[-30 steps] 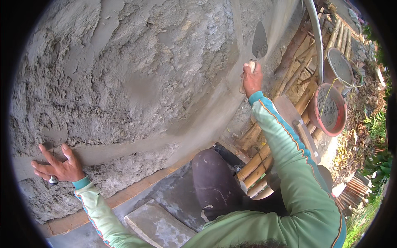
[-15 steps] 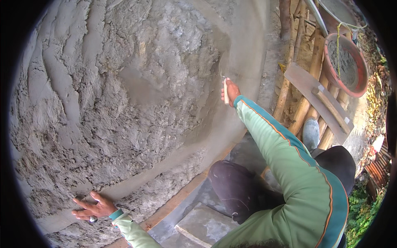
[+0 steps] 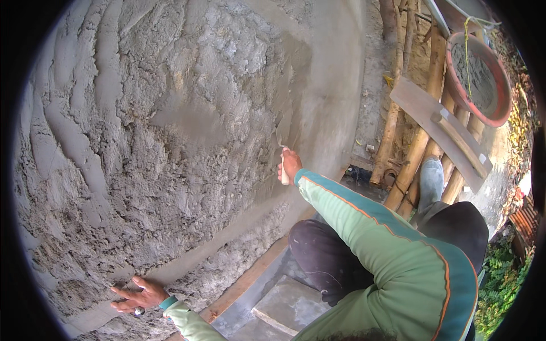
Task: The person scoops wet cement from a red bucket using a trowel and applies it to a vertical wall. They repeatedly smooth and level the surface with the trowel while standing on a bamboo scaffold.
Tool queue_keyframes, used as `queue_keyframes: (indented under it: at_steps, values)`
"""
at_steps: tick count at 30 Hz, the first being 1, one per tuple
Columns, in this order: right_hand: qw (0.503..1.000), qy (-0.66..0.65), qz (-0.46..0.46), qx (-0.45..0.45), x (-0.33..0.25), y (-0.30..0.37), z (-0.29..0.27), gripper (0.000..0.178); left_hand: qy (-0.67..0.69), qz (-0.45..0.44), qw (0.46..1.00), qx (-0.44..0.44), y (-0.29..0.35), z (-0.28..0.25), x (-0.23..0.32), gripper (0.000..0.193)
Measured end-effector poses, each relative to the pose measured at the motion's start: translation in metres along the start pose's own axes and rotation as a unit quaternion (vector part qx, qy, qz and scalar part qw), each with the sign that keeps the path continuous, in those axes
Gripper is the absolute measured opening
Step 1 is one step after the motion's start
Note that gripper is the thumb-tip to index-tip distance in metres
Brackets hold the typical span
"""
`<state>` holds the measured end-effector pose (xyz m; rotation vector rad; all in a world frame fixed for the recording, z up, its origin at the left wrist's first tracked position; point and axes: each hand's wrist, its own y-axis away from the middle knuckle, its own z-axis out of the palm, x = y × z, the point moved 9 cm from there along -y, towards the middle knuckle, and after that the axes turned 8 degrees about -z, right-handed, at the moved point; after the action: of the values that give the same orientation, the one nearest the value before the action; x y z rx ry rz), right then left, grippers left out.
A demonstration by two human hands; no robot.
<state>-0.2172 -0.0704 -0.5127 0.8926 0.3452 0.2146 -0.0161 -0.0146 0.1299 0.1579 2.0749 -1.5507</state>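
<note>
Right hand closed round the pale handle of a trowel, which is set against the plastered wall, beside its smooth right-hand strip. Left hand tool-free, fingers spread, apparently resting on the lower band. Progress, judged: strip and band look levelled; broad middle left rough, ridged. Right arm reaches forward, elbow bent; left forearm low, angled outward.

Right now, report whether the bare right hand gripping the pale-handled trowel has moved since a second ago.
Yes, the right hand moved left and down, from the right side to the left edge of the smooth grey vertical plaster band.
</note>
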Motion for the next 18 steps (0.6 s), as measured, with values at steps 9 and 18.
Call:
queue_keyframes:
  at_steps: [9,18]
  values:
    - [0.991,-0.063,-0.081,-0.089,-0.143,-0.052,0.008,0.042,-0.018,0.000,1.000,-0.002,-0.002,0.004,0.000,0.081]
    - [0.976,0.161,-0.144,-0.040,-0.069,-0.010,-0.022,0.041,-0.009,-0.007,1.000,-0.012,-0.002,0.004,0.003,0.081]
